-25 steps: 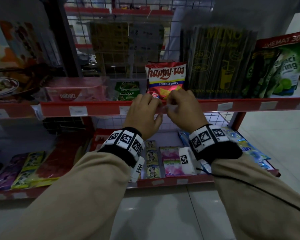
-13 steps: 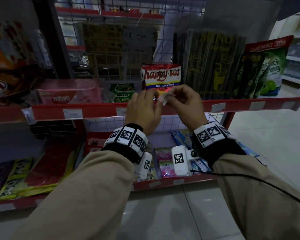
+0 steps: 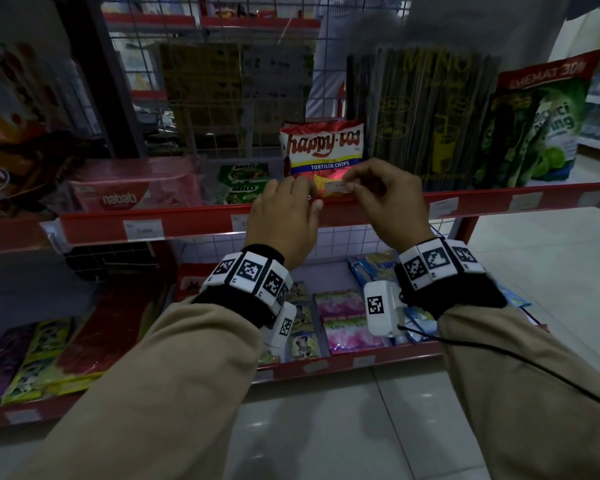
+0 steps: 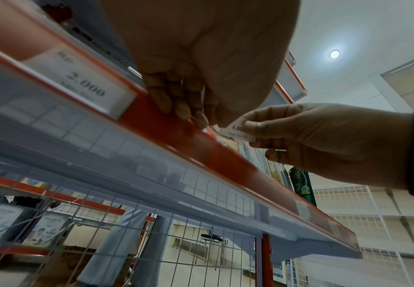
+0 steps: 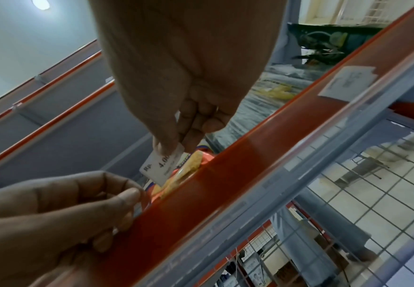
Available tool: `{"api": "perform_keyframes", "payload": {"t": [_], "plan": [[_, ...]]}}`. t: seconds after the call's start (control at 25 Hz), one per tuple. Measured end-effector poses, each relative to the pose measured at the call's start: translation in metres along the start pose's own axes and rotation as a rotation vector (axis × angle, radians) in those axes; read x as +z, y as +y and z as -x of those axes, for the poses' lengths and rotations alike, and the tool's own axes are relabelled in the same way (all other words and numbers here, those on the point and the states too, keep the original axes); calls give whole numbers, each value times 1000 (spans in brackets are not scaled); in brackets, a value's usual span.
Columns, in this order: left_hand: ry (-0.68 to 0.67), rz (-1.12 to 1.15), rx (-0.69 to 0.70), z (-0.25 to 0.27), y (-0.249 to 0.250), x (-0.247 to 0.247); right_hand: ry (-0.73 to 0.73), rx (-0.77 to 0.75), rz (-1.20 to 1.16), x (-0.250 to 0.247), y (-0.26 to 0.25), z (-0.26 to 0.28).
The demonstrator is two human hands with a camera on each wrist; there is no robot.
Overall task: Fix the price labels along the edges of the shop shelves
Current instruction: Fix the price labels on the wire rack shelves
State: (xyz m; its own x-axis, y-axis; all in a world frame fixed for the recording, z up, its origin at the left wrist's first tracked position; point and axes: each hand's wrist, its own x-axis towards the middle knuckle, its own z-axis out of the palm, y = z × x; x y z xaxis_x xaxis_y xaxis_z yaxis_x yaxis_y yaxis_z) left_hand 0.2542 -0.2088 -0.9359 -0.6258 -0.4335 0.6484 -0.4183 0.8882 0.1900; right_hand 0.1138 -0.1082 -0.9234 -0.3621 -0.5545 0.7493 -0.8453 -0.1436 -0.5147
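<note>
Two hands work together. Right hand pinches the small white paper price label; left hand grips the red shelf edge strip. Slide it in straight, gently.

Happy-Tos chips bag – Nabati pack leftward

A red upper shelf carries, from left to right, a pink wafer pack, green drink packets, a bag of tortilla chips, a dark pack of straws and a green pouch. White price labels sit along its near edge. The lower shelf holds pink sachets and blue packets.
</note>
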Motion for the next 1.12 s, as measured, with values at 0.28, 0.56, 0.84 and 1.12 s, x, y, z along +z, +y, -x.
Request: {"api": "perform_keyframes", "payload": {"t": [0.28,0.56,0.84,1.12], "plan": [[21,-52,61,2,0,2,-84,-3,113,5,7,3],[56,-56,72,3,-1,6,-121,-19,102,-5,12,2],[91,-139,87,3,-2,14,-179,-99,248,-1,9,6],[114,-97,109,5,-2,13,-336,-77,426,-5,3,4]]}}
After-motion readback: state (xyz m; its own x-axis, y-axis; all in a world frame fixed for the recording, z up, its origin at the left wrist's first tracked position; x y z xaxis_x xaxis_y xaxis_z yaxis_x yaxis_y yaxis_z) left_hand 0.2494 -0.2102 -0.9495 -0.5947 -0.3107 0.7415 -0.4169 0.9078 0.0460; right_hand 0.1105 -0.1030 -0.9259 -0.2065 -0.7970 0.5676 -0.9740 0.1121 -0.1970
